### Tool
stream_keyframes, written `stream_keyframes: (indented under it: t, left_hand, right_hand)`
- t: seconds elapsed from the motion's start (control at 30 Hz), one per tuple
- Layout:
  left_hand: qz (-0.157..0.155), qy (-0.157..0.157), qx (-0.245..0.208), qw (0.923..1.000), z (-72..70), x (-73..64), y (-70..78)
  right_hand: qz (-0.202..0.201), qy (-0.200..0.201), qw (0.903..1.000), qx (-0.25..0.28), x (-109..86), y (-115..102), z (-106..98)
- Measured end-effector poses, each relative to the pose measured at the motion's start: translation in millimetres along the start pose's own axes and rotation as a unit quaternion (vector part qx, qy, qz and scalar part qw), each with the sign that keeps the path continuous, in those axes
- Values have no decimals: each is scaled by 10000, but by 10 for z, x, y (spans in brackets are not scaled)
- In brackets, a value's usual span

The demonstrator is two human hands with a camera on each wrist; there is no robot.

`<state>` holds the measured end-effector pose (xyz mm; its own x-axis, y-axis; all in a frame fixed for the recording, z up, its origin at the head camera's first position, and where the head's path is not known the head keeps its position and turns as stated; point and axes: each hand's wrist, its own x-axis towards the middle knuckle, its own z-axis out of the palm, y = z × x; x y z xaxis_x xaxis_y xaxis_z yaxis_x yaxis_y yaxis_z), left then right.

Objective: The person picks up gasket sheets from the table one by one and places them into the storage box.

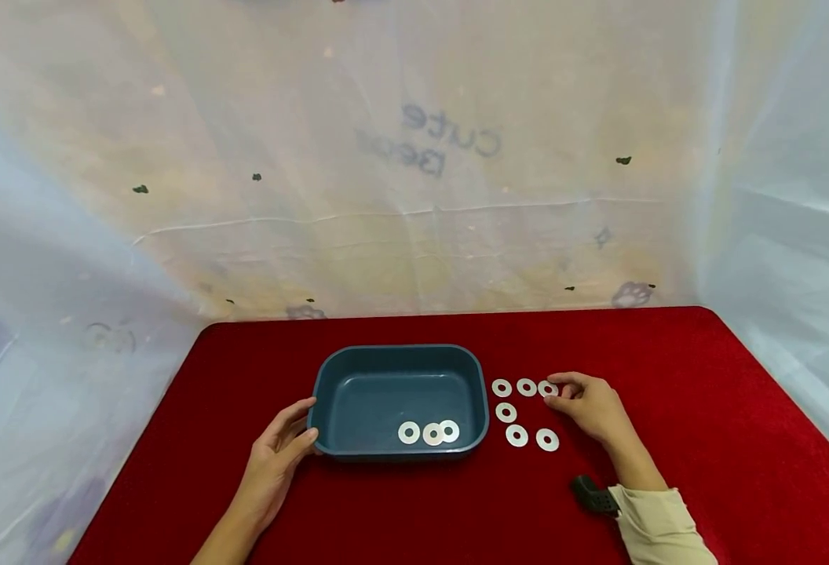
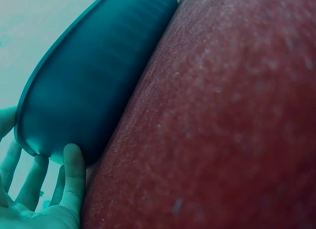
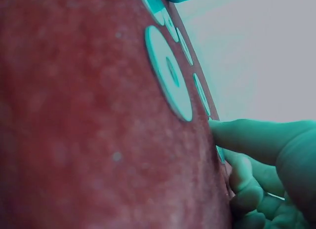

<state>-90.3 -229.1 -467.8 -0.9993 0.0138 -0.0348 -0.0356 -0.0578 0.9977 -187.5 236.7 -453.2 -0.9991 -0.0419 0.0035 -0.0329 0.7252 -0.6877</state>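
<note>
A blue-grey plastic basin point(image 1: 399, 454) with rounded corners stands on the red cloth. Three flat metal washers lie inside it near the front wall, two of them overlapping; one is the washer point(image 1: 402, 434) on the left. My left hand point(image 1: 273, 455) touches the basin's left end from outside, thumb near the front corner and fingers fairly straight. In the left wrist view, fingertips point(image 2: 74, 157) rest against its outer wall. To the right of the basin, my right hand point(image 1: 591, 404) pinches a washer point(image 1: 542, 388) between thumb and index finger, at cloth level.
Several more washers lie loose between basin and right hand, among them a front washer point(image 1: 553, 446) and a left one point(image 1: 495, 390). A dark band point(image 1: 593, 496) sits at the right wrist. A pale printed curtain point(image 1: 414, 267) rises behind the table.
</note>
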Motion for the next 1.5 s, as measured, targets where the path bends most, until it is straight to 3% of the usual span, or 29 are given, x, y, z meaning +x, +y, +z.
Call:
stream_keyframes:
  t: [0.17,0.5,0.73,1.17,1.37,1.5]
  left_hand:
    - [-2,1,-27,10000,4,8,14]
    - [29,32,-4,10000,-15,-20,23]
    - [-9,51,-20,10000,-1,-20,30]
    - [-18,25,-22,10000,8,-8,17]
    - [-79,6,-51,10000,19,2,12]
    - [-136,37,-6,9999,2,0,18]
  right_hand:
    - [-13,31,9999,119,21,16,0]
    - [-477,165,9987,101,26,52,21]
    - [-647,-324,9965,430,11,73,-72]
    - [-557,-511,9971,83,-17,134,-129]
    - [-567,-357,9974,-274,-126,70,-179]
    - [-613,-219,9977,-185,-206,-26,-236]
